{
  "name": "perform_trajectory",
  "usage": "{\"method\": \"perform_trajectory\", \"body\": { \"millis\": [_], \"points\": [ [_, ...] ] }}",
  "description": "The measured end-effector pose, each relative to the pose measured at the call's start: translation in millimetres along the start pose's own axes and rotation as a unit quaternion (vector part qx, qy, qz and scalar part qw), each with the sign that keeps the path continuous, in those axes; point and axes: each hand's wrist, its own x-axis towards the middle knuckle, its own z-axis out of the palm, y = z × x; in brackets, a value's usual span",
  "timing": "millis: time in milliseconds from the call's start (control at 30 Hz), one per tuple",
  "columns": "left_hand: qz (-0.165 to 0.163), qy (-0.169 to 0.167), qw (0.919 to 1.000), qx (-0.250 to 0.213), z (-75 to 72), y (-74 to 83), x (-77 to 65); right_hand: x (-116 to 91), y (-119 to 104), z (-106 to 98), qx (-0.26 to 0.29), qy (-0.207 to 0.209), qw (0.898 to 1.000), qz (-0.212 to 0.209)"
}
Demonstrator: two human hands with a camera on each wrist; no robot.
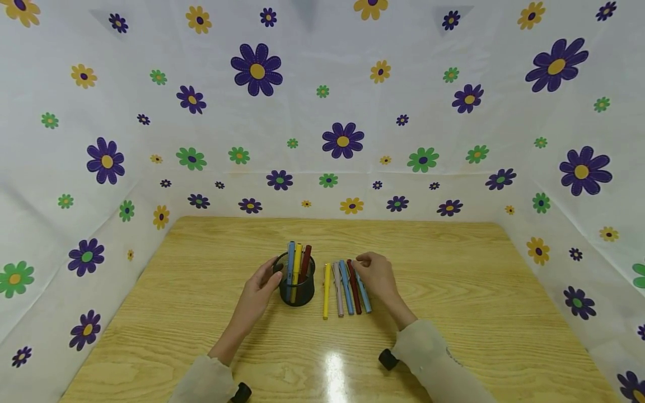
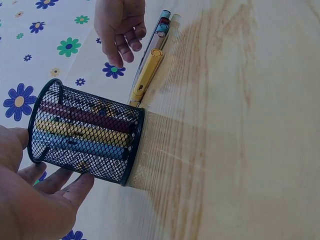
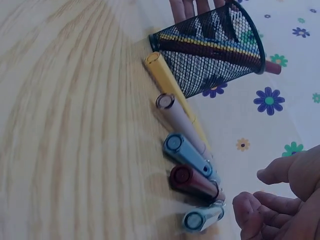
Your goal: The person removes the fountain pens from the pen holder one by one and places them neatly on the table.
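Note:
My left hand [image 1: 256,298] holds a black mesh pen holder [image 1: 308,292] at its left side, thumb in front and fingers behind. Inside the holder stand a blue pen [image 1: 290,263], a yellow pen [image 1: 297,260] and a dark red pen [image 1: 305,262]. To its right lies a row of pens: yellow [image 1: 326,291], pale lilac [image 1: 339,291], blue [image 1: 346,288], dark red [image 1: 355,291] and light blue [image 1: 364,295]. Over the far ends of the rightmost pens hovers my right hand [image 3: 280,207], fingers loosely bent, thumb apart, with nothing seen between them.
The wood-grain table [image 1: 201,263] reaches back to a white cloth [image 1: 302,112] printed with flowers, which also stands on the left and right sides. Dark band-like pieces [image 1: 388,359] sit near both sleeves. Light glares on the table's near part.

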Motion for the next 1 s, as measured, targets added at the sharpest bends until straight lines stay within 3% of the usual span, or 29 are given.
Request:
{"method": "perform_trajectory", "body": {
  "millis": [533,733,1000],
  "points": [
    [0.0,0.003,1.0,0.0,0.7,-1.2,1.4,-2,-35,10,0.043,-0.035,0.997,-0.047],
    [0.005,0.004,1.0,-0.005,2.2,-1.8,2.6,-1,-43,16,0.063,-0.074,0.993,-0.068],
    [0.006,0.01,0.9999,-0.009,2.8,-4.6,2.9,1,-53,23,0.128,-0.144,0.978,-0.08]
  ]
}}
